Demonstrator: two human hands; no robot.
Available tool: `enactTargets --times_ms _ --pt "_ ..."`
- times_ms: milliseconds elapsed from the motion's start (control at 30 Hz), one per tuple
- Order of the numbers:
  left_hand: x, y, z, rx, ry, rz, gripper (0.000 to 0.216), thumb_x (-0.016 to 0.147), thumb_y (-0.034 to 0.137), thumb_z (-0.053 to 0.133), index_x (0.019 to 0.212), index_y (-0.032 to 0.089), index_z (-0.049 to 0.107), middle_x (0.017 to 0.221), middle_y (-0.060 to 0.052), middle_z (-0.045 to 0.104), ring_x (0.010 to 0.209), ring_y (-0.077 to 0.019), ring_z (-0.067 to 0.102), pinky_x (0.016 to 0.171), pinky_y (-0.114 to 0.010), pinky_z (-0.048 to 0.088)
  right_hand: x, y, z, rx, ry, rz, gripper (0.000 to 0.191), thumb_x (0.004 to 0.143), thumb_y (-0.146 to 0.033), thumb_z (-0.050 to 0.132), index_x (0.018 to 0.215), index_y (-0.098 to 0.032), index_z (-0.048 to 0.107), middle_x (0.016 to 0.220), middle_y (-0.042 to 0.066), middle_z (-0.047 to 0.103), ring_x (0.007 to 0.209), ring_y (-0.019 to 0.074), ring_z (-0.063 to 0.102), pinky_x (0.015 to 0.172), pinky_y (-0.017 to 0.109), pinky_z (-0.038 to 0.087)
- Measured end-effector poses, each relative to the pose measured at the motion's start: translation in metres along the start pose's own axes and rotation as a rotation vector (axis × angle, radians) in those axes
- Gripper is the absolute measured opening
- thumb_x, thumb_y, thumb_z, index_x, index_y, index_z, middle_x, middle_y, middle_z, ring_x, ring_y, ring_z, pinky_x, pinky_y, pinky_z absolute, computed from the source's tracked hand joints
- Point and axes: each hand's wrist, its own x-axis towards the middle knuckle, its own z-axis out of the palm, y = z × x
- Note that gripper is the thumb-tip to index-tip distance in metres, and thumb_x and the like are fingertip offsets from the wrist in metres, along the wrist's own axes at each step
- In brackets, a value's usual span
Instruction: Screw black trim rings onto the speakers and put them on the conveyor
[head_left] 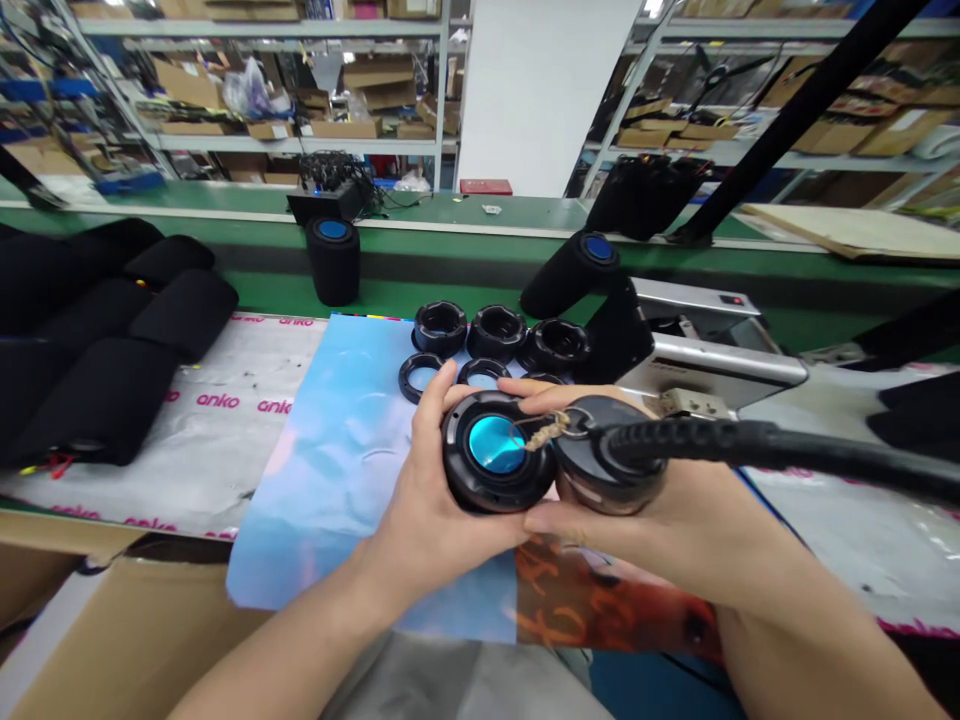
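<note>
A round black speaker end (pixel 500 452) with a shiny blue disc at its centre faces up in front of me. My left hand (pixel 442 490) curls around its left and lower side, with the thumb and fingers closed on it. Right beside it, my right hand (pixel 660 510) is wrapped around a corded electric screwdriver (pixel 607 455), seen from its cable end. The driver's tip is hidden beneath its body. Fingers and thumb of the right hand reach toward the speaker end's right edge. Behind the hands, several black plastic rings (pixel 440 328) lie in two rows on a glossy blue sheet (pixel 315 470).
Several black fabric-covered cylinders (pixel 180 310) are piled at the left. Two blue-topped black speakers stand behind, one upright (pixel 334 265) and one leaning (pixel 574 270). A silver metal machine (pixel 720 340) is at the right. The thick cable (pixel 787 450) crosses rightward. A cardboard box (pixel 142 640) sits lower left.
</note>
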Motion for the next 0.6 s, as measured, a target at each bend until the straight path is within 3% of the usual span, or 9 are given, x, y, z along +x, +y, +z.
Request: enactTargets --times_ms 200,400,533,600 --pt "0.001 0.0 0.001 0.016 -0.007 0.0 0.128 0.079 0.051 0.103 0.173 0.045 0.017 0.154 -0.01 0.06 0.136 -0.0322 0.071 0.116 -0.05 0.061 -0.002 -0.001 0.01 0.095 0.074 0.049 0.067 0.079 -0.049 0.098 0.14 -0.033 0.074 0.148 0.001 0.071 0.136 0.0238 0.074 0.109 0.029 0.07" --pt "0.001 0.0 0.0 -0.004 -0.009 0.0 0.123 0.082 0.051 0.101 0.173 0.045 0.019 0.153 -0.009 0.061 0.136 -0.0325 0.071 0.116 -0.051 0.062 -0.007 -0.004 0.013 0.01 0.099 0.14 0.073 0.077 -0.049 0.096 0.144 -0.029 0.073 0.152 0.005 0.068 0.125 0.0279 0.078 0.087 0.029 0.072" --pt "0.0 0.002 0.0 0.011 -0.001 -0.026 0.122 0.081 0.053 0.101 0.173 0.041 0.02 0.155 -0.012 0.061 0.139 -0.0343 0.071 0.117 -0.052 0.061 -0.006 -0.009 0.013 0.055 0.126 0.151 0.075 0.071 -0.059 0.099 0.136 -0.029 0.076 0.144 0.003 0.073 0.129 0.0297 0.075 0.106 0.038 0.071" --pt "0.0 0.003 0.0 0.027 -0.005 -0.024 0.123 0.081 0.051 0.101 0.173 0.041 0.02 0.157 -0.012 0.061 0.142 -0.035 0.069 0.12 -0.053 0.06 -0.004 -0.01 0.012 0.046 0.134 0.166 0.068 0.072 -0.061 0.098 0.129 -0.03 0.078 0.135 0.002 0.077 0.125 0.0304 0.076 0.104 0.042 0.07"
